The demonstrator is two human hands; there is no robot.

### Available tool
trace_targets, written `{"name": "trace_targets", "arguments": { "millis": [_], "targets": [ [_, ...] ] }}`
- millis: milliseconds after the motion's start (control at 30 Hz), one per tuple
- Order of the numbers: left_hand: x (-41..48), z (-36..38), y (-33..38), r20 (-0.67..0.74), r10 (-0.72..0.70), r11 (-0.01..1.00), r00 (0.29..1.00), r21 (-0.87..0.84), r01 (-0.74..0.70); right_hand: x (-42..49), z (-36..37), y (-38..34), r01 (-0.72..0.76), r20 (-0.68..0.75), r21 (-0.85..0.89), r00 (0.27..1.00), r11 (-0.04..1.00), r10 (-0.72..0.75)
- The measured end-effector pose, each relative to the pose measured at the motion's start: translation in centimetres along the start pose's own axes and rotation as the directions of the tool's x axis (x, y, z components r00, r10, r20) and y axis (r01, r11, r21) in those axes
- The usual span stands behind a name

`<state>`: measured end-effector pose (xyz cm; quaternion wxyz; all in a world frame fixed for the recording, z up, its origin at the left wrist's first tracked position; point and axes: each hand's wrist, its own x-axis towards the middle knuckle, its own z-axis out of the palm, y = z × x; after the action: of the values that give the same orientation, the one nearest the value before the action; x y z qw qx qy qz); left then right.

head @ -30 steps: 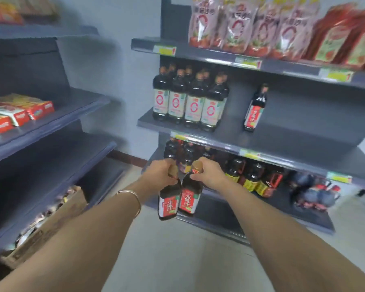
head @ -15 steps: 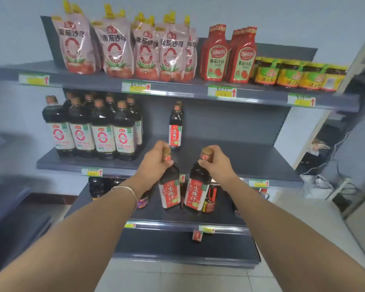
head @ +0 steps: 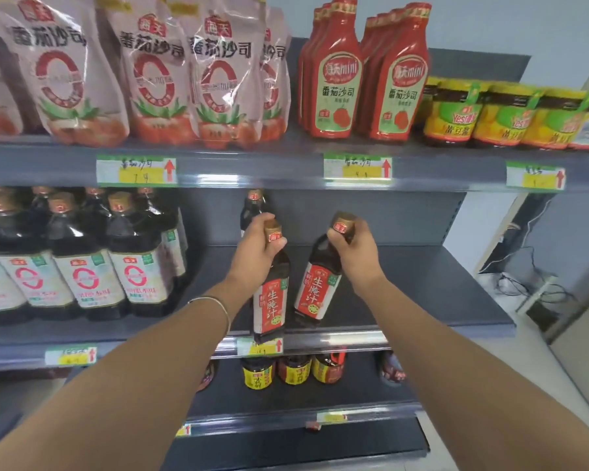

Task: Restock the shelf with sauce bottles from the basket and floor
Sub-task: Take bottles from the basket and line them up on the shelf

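Several large dark bottles (head: 82,263) stand at the left of the middle shelf (head: 439,294). Right of them my left hand (head: 254,256) grips the neck of a small sauce bottle (head: 269,304), fingers curled just under the cap. It hangs upright at the shelf's front lip. Just beside it a second sauce bottle (head: 315,290) tilts, cap leaning right, and my right hand (head: 359,256) clasps its cap and neck with curled fingers. Whether its base touches the shelf I cannot tell.

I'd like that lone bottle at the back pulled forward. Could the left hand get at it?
Probably not yet: the lone bottle stands just behind the left hand, nothing between, but that hand grips a second bottle by its neck.
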<state>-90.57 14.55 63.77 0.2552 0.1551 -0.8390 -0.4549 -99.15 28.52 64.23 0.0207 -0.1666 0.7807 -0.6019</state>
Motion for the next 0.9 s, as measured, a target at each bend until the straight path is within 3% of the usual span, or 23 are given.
{"name": "trace_targets", "arguments": {
  "millis": [200, 400, 533, 633, 733, 900],
  "targets": [
    [3.7, 1.0, -1.6, -0.007, -0.024, 0.999, 1.000, -0.034, 0.024, 3.8, 1.2, 1.8, 0.043, 0.138, -0.145, 0.990, 0.988, -0.023],
    [5.6, 2.3, -2.5, -0.040, -0.033, 0.998, 0.999, -0.059, 0.030, 5.8, 1.6, 3.9, 0.010, 0.214, 0.003, 0.977, 1.000, -0.011],
    [6.1, 2.8, -2.8, -0.054, -0.056, 0.997, 0.997, -0.046, 0.054, 5.9, 1.9, 7.1, -0.119, 0.345, 0.007, 0.932, 0.993, 0.109],
    [6.5, 2.9, -3.0, -0.054, -0.059, 0.996, 0.997, -0.074, 0.055, 5.6, 2.5, 9.8, -0.226, 0.351, -0.022, 0.910, 0.974, 0.219],
    [6.5, 3.0, -3.2, -0.043, -0.074, 0.983, 0.996, -0.170, 0.066, 5.9, 2.7, 10.8, -0.240, 0.345, -0.059, 0.906, 0.969, 0.245],
    [3.6, 4.6, -4.8, 0.023, -0.254, 0.917, 0.967, -0.311, 0.248, 6.6, 2.0, 10.9, -0.209, 0.413, -0.093, 0.881, 0.973, 0.229]
  ]
}}
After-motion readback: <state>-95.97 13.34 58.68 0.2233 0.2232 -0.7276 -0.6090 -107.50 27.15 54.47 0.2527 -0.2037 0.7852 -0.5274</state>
